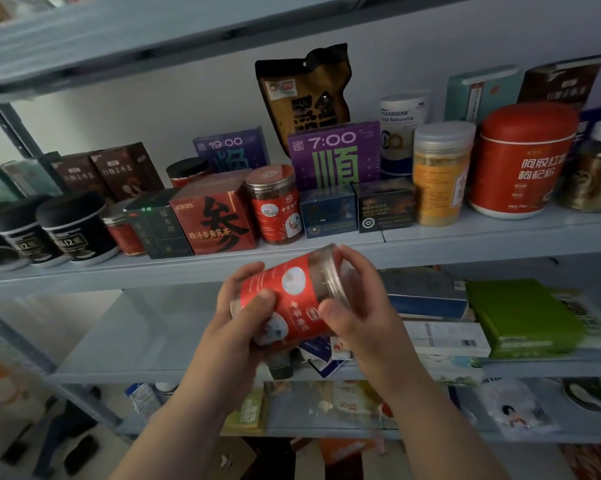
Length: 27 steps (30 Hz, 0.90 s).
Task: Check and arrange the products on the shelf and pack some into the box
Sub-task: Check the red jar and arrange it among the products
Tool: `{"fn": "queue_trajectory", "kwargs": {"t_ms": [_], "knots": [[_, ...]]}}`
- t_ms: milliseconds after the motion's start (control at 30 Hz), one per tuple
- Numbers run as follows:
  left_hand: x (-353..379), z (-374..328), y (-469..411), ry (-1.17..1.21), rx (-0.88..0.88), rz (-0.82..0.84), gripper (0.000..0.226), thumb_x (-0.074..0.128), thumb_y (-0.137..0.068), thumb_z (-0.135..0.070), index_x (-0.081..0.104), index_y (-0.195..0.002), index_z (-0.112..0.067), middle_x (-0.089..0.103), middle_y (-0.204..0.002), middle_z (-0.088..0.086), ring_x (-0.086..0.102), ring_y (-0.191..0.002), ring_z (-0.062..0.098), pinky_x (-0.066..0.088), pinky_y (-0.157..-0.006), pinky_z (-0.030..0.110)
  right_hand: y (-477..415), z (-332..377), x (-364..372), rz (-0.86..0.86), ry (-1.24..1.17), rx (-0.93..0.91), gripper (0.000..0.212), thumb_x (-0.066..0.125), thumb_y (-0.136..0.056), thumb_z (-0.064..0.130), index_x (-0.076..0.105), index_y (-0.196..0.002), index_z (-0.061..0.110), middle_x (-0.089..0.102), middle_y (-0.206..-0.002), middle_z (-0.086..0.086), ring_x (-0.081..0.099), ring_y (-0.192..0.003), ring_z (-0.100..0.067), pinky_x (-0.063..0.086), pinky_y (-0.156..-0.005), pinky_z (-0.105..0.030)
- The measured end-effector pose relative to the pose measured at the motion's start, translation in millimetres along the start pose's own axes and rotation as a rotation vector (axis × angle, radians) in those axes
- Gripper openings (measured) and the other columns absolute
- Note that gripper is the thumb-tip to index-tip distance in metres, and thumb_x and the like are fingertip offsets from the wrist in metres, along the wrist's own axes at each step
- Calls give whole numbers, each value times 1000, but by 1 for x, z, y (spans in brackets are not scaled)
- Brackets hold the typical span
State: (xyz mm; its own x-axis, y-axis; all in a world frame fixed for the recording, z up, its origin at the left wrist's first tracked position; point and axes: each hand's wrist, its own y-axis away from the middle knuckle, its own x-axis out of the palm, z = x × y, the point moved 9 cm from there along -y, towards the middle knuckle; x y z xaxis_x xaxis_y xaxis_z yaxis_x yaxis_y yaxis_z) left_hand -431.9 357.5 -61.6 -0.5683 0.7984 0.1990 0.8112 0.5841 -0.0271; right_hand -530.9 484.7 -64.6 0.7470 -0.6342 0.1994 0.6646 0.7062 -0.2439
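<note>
Grey metal shelf (465,251), several tiers, dim light. Middle tier crowded with goods along its whole length. Lower tier (153,341) bare on its left half, flat packs stacked on the right, topped by a green box (524,317) lying flat. On the middle tier, right side: big red tub (520,161) with domed red lid, upright. Left of it a clear jar of yellow powder (441,174), upright, just beside the tub. Centre back: purple box (333,157) marked 7:00, with a brown pouch (306,95) standing behind it against the wall. Front centre: red box (216,216) with a large black character, and touching its right side a small red-label jar (275,206), upright. Far left front: black tubs (74,226) in a row. Held in front of the middle tier's edge, off the shelf: a second red-label jar (292,299), tipped well over, its clear end up and to the right. Left hand (236,327) grips the lower end, thumb pressed on the label. Right hand (361,306) wraps the upper clear end, fingers curled over the top, thumb on the label.
</note>
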Motion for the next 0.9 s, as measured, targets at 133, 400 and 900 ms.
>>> {"fn": "queue_trajectory", "kwargs": {"t_ms": [133,400,900], "knots": [[-4,-33,8,-565,385,-15,50,68,-79,-51,52,-127,-45,56,-119,5,65,-105,30,61,-75,49,-5,-22,0,0,31,179,51,32,-89,84,50,-125,53,65,-118,7,72,-102,-14,64,-69,-34],[-21,-1,-10,-269,-45,-163,24,44,-103,-47,65,-103,-34,73,-99,10,73,-69,22,52,-49,33,-3,-1,2,99,461,-127,43,43,-92,69,31,-133,66,39,-139,26,55,-123,-6,62,-86,-31],[-36,-24,-5,-367,136,-159,41,55,-77,-60,61,-111,-38,69,-98,-5,73,-75,24,54,-50,35,-3,-15,-2,277,319,189,98,70,-69,82,16,-148,64,52,-128,26,73,-98,-3,61,-76,-28]]}}
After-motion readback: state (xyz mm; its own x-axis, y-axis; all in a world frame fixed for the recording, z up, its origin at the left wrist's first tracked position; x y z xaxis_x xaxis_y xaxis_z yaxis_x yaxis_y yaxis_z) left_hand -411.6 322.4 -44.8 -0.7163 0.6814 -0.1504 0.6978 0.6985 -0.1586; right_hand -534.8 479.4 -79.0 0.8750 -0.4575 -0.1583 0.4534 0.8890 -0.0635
